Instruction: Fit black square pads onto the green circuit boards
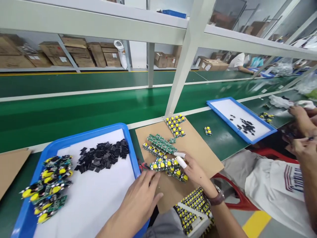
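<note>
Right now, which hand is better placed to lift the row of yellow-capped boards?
Probably the right hand: its fingers touch the row of boards on the cardboard, while the left hand rests flat beside the blue tray.

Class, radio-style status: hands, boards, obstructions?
Left hand flat, open, over blue plastic tray edge. Right hand on row of green circuit boards with yellow parts, grip unclear. No obstruction seen.

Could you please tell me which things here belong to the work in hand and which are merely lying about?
In hand: circuit boards held by right hand; cardboard sheet; near blue tray by left hand.
Lying about: far blue tray; lone board on belt; cardboard boxes.
</note>
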The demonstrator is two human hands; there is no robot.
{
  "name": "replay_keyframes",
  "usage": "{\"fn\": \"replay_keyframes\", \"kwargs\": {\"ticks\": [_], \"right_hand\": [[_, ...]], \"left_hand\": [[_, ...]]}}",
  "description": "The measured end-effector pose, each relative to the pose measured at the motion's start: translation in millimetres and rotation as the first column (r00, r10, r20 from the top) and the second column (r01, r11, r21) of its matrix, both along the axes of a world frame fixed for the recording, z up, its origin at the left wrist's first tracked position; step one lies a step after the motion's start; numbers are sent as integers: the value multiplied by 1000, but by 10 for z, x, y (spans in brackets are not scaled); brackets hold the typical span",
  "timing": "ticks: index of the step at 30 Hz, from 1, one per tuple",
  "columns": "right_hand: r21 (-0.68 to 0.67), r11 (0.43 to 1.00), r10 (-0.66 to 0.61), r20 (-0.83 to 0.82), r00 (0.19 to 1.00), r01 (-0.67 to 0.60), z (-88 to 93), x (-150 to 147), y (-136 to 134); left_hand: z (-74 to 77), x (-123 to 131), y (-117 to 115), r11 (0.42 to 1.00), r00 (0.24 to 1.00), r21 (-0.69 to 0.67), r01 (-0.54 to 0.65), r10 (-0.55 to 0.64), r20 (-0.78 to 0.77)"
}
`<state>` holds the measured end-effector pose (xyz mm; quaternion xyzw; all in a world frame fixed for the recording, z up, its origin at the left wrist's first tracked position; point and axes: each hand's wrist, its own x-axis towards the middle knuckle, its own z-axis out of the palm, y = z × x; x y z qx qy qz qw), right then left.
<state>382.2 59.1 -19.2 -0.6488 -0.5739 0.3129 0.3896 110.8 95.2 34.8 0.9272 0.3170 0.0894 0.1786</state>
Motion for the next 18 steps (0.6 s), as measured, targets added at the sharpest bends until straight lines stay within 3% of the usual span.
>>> {"fn": "replay_keyframes", "kwargs": {"ticks": [4, 11, 15, 18], "right_hand": [[-1, 999, -40, -47, 998, 40, -103, 3, -182], [66, 995, -73, 31, 997, 71, -161, 92, -339], [119, 992, 15, 162, 987, -34, -124, 91, -327], [118, 981, 121, 256, 959, -155, -23, 46, -251]], "left_hand": [[11, 204, 257, 994, 998, 104, 24, -17, -67], [-73, 392, 837, 983, 983, 54, 173, -169, -71], [-22, 332, 1002, 978, 979, 32, 206, -205, -9], [9, 305, 1001, 965, 965, 13, 260, -261, 11]]}}
